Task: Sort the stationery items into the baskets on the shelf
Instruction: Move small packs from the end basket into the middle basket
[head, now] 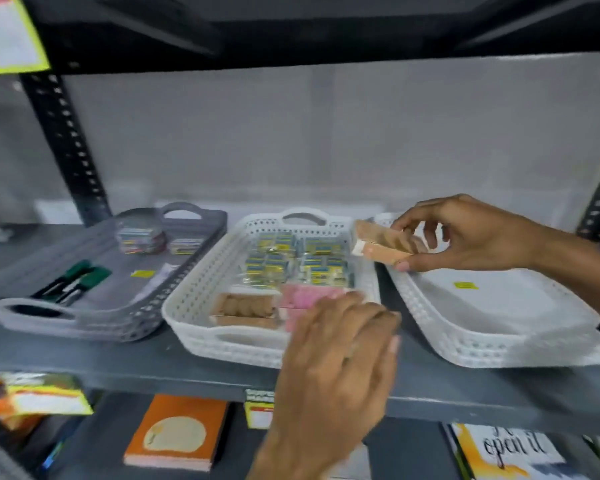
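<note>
**Tan box held over the gap between two white baskets**

Three baskets sit side by side on a grey shelf [187,372]. At centre left of the frame, a grey basket [94,320] holds green-handled tools [80,277] and small stacked packs [139,237]. The middle white basket [201,306] holds yellow-and-blue packets [291,258] towards the back, with a brown box [245,310] and a pink box [305,296] nearer its front rim. The right white basket [492,341] shows only a small yellow sticker [466,285] on its floor.

The right hand [471,233], at centre right, pinches a tan box [381,242] between thumb and fingertips, the other fingers loosely curled. The box hangs above the adjoining rims of the middle and right baskets; its long axis runs from upper left down to lower right, tilted.

The left hand [340,355], lower centre, has its fingers spread flat over the front right corner of the middle basket, covering part of the pink box. It is blurred; whether it grips anything cannot be told.

Below the shelf lie an orange notebook [177,433] and printed books [510,452].
</note>
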